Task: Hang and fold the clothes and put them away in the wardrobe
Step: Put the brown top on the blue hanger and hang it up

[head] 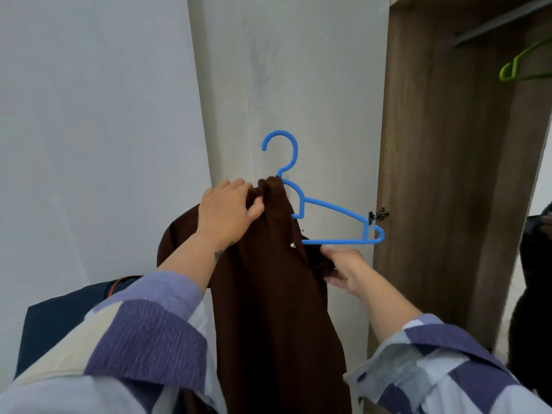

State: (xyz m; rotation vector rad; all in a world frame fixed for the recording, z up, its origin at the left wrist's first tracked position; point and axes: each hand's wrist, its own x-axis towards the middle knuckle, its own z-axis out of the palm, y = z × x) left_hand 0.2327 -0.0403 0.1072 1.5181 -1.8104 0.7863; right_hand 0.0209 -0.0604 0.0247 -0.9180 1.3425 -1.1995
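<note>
A dark brown garment [268,294] hangs from a blue plastic hanger [334,209] in front of the pale wardrobe door [298,85]. The hanger's left half is hidden inside the cloth; its hook and right arm stick out bare. My left hand [227,213] grips the bunched neck of the garment at the hanger's neck. My right hand [343,268] pinches a fold of the brown cloth just under the hanger's bottom bar. The garment's lower part drops out of view between my checked sleeves.
The open wardrobe [448,174] with wood-grain inside stands to the right, with a rail [501,22] and a green hanger [525,61] at the top right. A dark blue item [59,324] lies low on the left. A dark shape [534,264] shows at the right edge.
</note>
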